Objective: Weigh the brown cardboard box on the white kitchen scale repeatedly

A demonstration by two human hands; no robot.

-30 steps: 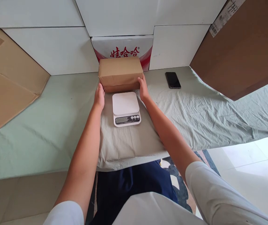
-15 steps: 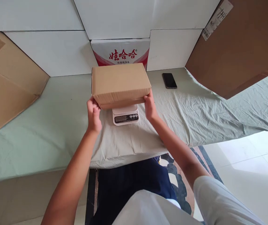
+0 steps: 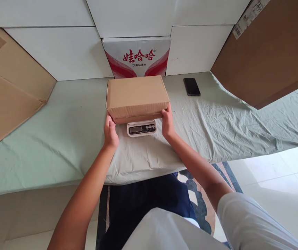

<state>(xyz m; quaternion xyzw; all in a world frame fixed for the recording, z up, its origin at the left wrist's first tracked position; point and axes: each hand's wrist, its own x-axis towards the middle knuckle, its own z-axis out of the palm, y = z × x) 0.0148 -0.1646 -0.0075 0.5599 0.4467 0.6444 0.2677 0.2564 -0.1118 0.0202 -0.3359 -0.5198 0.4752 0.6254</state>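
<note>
**One box over one scale**

One green-sheeted table (image 3: 60, 139), open room both sides. One cardboard box (image 3: 136, 95) sits over one scale (image 3: 141, 128), left hand (image 3: 110, 133) and right hand (image 3: 167, 123) clamped on its near corners. One phone (image 3: 191, 86) lies well apart.

Soft, even daylight is filling the scene, bright overall, no harsh glare. The glossy white floor tiles (image 3: 281, 173) at lower right are catching the strongest light and looking nearly washed out. The closed brown cardboard box (image 3: 137, 95) is casting a faint shadow onto the small white digital scale (image 3: 141, 128) beneath it. Wide-angle distortion is bending the white wall panels (image 3: 60, 52) toward the edges. Focus is staying sharp, no motion blur.
</note>
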